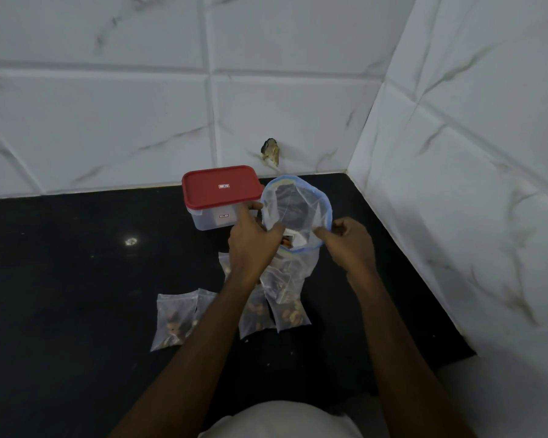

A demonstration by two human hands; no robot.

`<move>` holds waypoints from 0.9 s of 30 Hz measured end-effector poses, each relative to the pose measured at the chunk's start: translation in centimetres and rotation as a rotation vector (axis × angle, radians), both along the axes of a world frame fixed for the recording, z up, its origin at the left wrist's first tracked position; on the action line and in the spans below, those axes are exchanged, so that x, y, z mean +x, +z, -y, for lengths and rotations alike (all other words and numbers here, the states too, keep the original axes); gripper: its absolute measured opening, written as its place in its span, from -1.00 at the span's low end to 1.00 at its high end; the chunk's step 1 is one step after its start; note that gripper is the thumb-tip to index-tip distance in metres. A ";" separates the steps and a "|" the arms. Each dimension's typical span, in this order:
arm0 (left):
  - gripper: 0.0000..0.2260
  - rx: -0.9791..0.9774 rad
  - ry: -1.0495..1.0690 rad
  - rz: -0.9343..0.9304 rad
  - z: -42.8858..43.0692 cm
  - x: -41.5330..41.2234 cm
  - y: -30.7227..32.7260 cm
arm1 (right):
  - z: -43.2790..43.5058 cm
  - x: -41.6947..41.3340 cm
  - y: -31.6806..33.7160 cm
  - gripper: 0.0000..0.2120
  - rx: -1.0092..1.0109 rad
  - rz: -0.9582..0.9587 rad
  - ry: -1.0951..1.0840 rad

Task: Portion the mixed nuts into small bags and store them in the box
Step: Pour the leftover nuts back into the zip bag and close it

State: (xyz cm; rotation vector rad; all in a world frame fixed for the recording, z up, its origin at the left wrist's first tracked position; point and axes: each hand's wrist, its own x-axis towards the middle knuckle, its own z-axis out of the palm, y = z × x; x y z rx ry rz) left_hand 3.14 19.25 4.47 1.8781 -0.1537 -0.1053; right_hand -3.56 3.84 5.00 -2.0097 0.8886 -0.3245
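A large clear zip bag with a blue rim is held upright and wide open above the black counter. My left hand pinches its near-left rim and my right hand pinches its near-right rim. A few nuts show low inside the bag. Several small clear bags of mixed nuts lie on the counter below my forearms, two of them under the big bag. A clear plastic box with its red lid on stands just left of the big bag, behind my left hand.
White marble-look tiled walls meet in a corner right behind the box and bag. A chipped hole marks the back wall. The counter's right edge runs along the side wall.
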 end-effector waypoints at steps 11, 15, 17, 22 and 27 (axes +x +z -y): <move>-0.63 0.059 0.008 0.076 -0.7 0.6 0.0 | -0.1 -0.6 0.4 -0.76 -0.369 0.039 0.032; -0.54 0.111 -0.001 0.030 -0.9 0.9 -0.2 | 0.2 -0.5 0.7 -0.77 -0.325 -0.058 0.066; -0.57 0.153 -0.010 0.003 -1.0 1.1 -0.4 | 0.2 -0.4 0.4 -0.79 -0.314 -0.075 0.092; -0.65 0.113 -0.083 -0.006 -1.1 2.8 -0.6 | 0.8 -0.2 0.8 -0.83 -0.239 -0.065 0.131; -0.50 -0.039 -0.079 -0.133 -0.5 5.6 0.6 | 1.6 1.5 2.8 -0.69 -0.010 0.052 0.066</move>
